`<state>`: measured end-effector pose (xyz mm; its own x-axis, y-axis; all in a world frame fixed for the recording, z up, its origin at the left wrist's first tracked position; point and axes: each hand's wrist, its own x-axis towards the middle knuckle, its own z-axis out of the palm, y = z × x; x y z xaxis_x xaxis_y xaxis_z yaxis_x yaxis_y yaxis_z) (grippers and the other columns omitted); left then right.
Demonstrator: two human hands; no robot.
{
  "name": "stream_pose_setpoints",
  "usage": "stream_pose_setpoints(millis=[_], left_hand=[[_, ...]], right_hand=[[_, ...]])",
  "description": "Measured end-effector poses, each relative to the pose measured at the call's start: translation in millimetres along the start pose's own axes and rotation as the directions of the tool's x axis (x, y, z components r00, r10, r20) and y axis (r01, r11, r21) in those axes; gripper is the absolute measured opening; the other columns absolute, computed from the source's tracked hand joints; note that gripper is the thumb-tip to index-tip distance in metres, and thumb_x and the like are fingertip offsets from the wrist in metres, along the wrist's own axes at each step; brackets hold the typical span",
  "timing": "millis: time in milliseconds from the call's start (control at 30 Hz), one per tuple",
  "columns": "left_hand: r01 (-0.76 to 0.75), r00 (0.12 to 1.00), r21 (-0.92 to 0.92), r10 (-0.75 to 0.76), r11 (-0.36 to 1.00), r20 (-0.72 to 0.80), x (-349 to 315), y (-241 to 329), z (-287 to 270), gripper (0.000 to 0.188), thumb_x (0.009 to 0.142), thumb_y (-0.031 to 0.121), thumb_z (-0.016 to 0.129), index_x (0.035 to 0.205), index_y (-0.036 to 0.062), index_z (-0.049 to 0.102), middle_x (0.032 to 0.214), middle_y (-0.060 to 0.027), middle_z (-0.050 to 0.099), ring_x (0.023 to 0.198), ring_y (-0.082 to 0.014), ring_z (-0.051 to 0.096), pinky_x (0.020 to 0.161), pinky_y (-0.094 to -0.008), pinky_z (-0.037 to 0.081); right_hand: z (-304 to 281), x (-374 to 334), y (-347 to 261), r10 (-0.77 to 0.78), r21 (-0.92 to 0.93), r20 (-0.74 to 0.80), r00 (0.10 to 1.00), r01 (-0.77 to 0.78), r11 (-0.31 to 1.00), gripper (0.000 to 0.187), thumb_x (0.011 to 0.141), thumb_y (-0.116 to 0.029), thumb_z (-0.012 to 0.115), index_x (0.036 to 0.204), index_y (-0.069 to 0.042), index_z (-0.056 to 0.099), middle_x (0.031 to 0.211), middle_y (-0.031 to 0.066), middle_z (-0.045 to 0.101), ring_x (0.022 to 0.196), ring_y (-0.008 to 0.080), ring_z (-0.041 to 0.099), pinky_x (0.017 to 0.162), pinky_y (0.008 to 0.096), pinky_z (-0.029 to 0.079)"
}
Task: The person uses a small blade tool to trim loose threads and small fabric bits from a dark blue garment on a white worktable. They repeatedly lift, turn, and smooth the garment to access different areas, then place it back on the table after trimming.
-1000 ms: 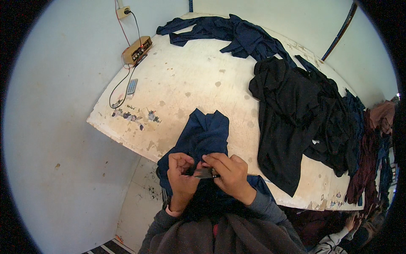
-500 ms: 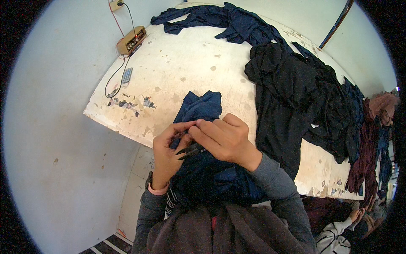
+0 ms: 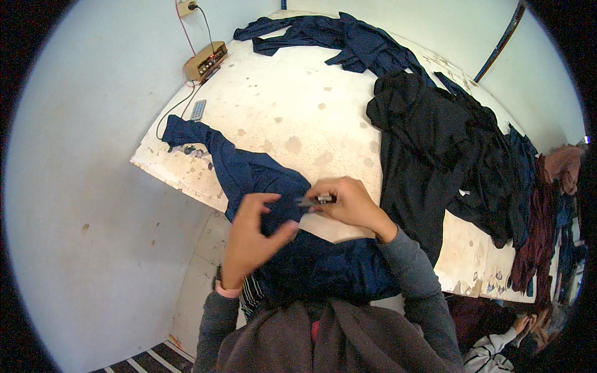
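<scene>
By the near edge of the tabletop, the right hand curls around small snips while the left hand (empty, thumb spread wide) hovers at a navy garment.

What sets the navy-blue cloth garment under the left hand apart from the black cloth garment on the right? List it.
Colour: the navy-blue cloth garment is blue; the black cloth garment is black.
Pose: the navy garment trails over the near edge of the pale, worn table; the black garment lies rumpled toward its right side.
Handling: the left hand is over the navy garment, not the black one.
Both are creased cloth.
</scene>
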<state>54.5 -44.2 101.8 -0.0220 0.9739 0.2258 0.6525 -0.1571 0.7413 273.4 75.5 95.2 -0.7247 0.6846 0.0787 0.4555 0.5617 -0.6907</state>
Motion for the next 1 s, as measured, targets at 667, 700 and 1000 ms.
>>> stream_pose_setpoints(millis=[667,700,1000], left_hand=[[-0.415,0.853,-0.795,-0.114,0.442,-0.509,76.2,2.1,-132.0,0.027,0.098,0.011,0.064,0.12,-0.004,0.064,0.119,-0.0171,0.069,0.109,-0.0237,0.068,0.095,-0.0369,0.057],[-0.384,0.865,-0.83,-0.156,0.404,-0.476,79.9,-0.6,-129.5,0.028,0.098,0.013,0.064,0.121,-0.004,0.063,0.119,-0.0171,0.069,0.108,-0.0237,0.068,0.095,-0.0366,0.057],[-0.163,0.876,-0.985,-0.469,-0.062,-0.115,50.2,-111.9,-31.4,0.038,0.103,0.024,0.06,0.135,0.0062,0.054,0.137,-0.01,0.06,0.123,-0.0257,0.06,0.105,-0.0428,0.051]], right_hand=[[-68.4,-6.7,-51.5,-0.081,-0.191,-0.437,0.896,-0.005,0.982,0.036,0.07,0.003,0.067,0.101,-0.015,0.07,0.092,0.0109,0.073,0.081,0.0329,0.072,0.071,0.0385,0.056],[-77.4,-8.6,-46.5,-0.206,-0.291,-0.567,0.797,0.04,0.956,0.037,0.068,0.003,0.066,0.1,-0.016,0.07,0.092,0.0086,0.073,0.077,0.0335,0.069,0.068,0.0398,0.054],[-105.5,-59.3,-19.2,0.222,-0.624,-0.566,0.794,-0.589,0.514,0.017,0.081,-0.006,0.068,0.097,-0.011,0.068,0.089,0.0167,0.072,0.084,0.0372,0.07,0.067,0.0453,0.053]])
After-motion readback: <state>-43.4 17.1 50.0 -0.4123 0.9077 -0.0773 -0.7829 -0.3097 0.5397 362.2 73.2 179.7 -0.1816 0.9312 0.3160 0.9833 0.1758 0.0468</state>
